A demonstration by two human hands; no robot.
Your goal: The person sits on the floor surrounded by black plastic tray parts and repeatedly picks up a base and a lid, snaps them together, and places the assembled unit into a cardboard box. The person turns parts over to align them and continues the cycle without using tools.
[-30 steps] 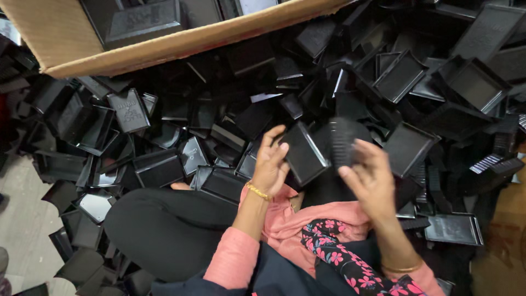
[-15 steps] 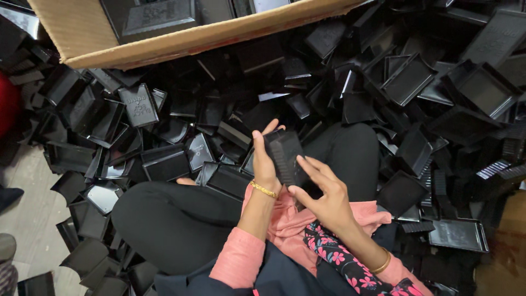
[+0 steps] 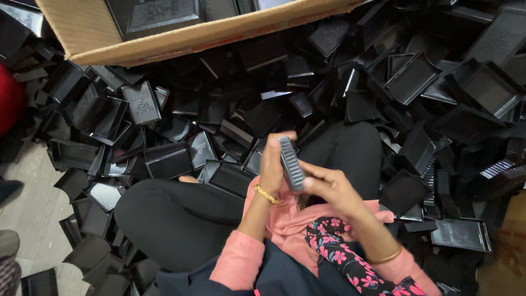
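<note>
Person sits cross-legged on the floor (image 3: pixel 27 203), both hands up over the lap. Left hand (image 3: pixel 272 164) is clamped on a small black plastic tray (image 3: pixel 291 163), held edge-on so its ribbed side shows. Right hand (image 3: pixel 329 189) grips the same tray from the right, fingers closed on its lower edge. Gold bangle (image 3: pixel 266 194) on the left wrist. A heap of black trays (image 3: pixel 416 82) lies all around the legs. Cardboard box (image 3: pixel 181 38) sits beyond, more trays inside.
</note>
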